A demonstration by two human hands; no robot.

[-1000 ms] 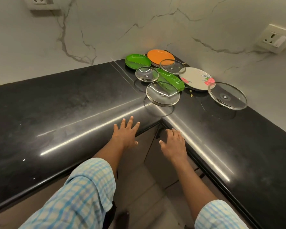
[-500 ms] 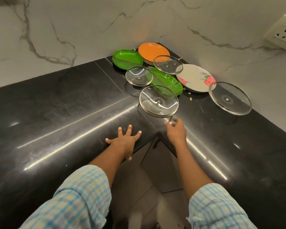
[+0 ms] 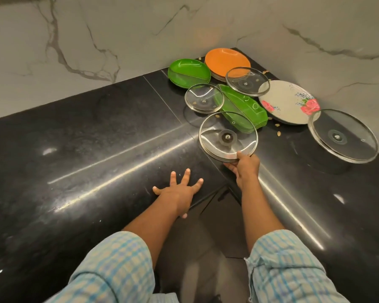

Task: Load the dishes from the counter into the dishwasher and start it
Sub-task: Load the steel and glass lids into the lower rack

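Dishes are grouped in the corner of the black counter (image 3: 96,149). My right hand (image 3: 245,167) pinches the near rim of a glass lid (image 3: 228,136) that lies upside down, knob underneath. Behind it are a long green tray (image 3: 247,110), a small glass lid (image 3: 204,97), a green oval plate (image 3: 188,69), an orange plate (image 3: 225,60) and a glass lid (image 3: 246,80) resting partly on it. A floral white plate (image 3: 287,101) and a large glass lid (image 3: 342,135) lie to the right. My left hand (image 3: 179,191) presses flat on the counter edge, fingers spread.
The marble wall (image 3: 118,29) backs the L-shaped counter on both sides. Small crumbs (image 3: 278,133) lie between the green tray and the floral plate. Below the counter's inner corner are dark cabinet fronts (image 3: 217,215) with a handle.
My right hand moved up from the counter edge to the nearest glass lid and took hold of its rim. My left hand stayed planted on the counter. The view moved closer to the corner.
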